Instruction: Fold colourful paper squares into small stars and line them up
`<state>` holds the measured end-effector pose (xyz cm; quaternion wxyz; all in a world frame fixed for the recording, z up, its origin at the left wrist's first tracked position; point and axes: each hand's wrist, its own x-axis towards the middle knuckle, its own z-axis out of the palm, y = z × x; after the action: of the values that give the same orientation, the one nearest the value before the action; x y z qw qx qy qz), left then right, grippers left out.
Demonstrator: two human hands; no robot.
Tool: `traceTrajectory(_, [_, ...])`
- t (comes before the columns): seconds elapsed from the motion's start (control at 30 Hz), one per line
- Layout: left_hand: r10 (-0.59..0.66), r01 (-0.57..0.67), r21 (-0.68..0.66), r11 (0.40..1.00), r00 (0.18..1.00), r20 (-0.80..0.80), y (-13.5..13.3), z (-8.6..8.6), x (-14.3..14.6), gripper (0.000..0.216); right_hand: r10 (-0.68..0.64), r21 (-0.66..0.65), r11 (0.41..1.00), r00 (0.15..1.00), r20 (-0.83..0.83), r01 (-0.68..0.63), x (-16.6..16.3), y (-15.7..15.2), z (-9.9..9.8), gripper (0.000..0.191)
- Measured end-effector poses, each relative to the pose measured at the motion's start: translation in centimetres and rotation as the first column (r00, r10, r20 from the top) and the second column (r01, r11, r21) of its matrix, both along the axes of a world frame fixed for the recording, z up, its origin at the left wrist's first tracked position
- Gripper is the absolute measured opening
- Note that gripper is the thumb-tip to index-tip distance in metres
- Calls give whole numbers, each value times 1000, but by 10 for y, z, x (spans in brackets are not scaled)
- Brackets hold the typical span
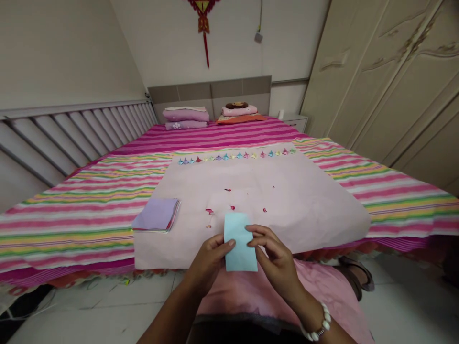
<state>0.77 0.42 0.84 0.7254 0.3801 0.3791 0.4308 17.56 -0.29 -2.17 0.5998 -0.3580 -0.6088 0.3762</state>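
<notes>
A folded sheet of light blue paper is held up in front of me, over the near edge of the bed. My left hand pinches its left edge, thumb on the front and fingers partly hidden behind. The fingers of my right hand curl at the right edge, fingertips touching the paper. A stack of square coloured paper, lilac on top, lies to the left on a pale board or sheet. Along its far edge runs a row of small folded paper pieces in several colours.
Small red scraps lie scattered on the pale sheet beyond my hands. Striped bedding spreads on both sides. Folded bedding sits by the headboard. A railing runs along the left, a wardrobe along the right.
</notes>
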Motion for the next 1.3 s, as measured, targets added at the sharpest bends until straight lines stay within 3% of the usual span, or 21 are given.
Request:
traceTrajectory(0.13, [90, -64, 133, 989, 976, -198, 1, -3, -3, 26, -116, -217, 974, 966, -229, 65, 2, 5, 2, 21])
traceTrajectory(0.23, [118, -24, 284, 959, 940, -319, 1, -4, -3, 22, -83, -408, 910, 937, -339, -67, 1, 9, 5, 29])
traceTrajectory(0.33, [172, 5, 404, 915, 900, -401, 2, -8, -3, 18, -22, -450, 883, 945, -327, -135, 0, 9, 9, 21])
traceTrajectory(0.43, [399, -229, 411, 882, 827, -396, 5, -12, -3, 29, -52, -352, 935, 966, -255, -43, -1, 5, 12, 12])
traceTrajectory(0.5, [416, -348, 247, 904, 847, -330, 6, -9, -3, 41, -59, -213, 977, 977, -204, 15, -1, 3, 12, 7])
traceTrajectory(0.53, [340, -319, 122, 940, 902, -265, 6, -6, -2, 43, -56, -142, 989, 983, -177, 31, 0, 2, 11, 5])
traceTrajectory(0.6, [94, -99, -103, 990, 994, -56, 4, 1, -1, 47, -36, -52, 998, 991, -126, 30, 0, 1, 10, 6])
traceTrajectory(0.67, [-77, 101, -211, 972, 990, 122, 1, 7, 1, 54, -18, -37, 999, 997, -81, 15, 0, 0, 7, 10])
traceTrajectory(0.77, [-68, 100, -176, 979, 982, 176, -1, 8, 3, 43, 6, -37, 999, 1000, -11, -6, -1, -1, 4, 13])
traceTrajectory(0.87, [-7, 20, -96, 995, 990, 140, 0, 2, 2, 29, 24, 17, 1000, 998, 53, -25, 0, -1, 2, 14])
traceTrajectory(1.07, [42, -41, -77, 996, 999, 21, 1, -2, -1, 17, 6, 136, 990, 989, 145, -26, 0, -2, 3, 22])
traceTrajectory(1.2, [106, -108, -64, 992, 994, -22, 2, -2, -3, 17, -7, 126, 992, 994, 113, -7, -1, -1, 0, 24])
traceTrajectory(1.3, [137, -135, -98, 986, 991, 11, 4, -5, -5, 23, -33, 42, 999, 998, 44, 31, 0, 1, -1, 20])
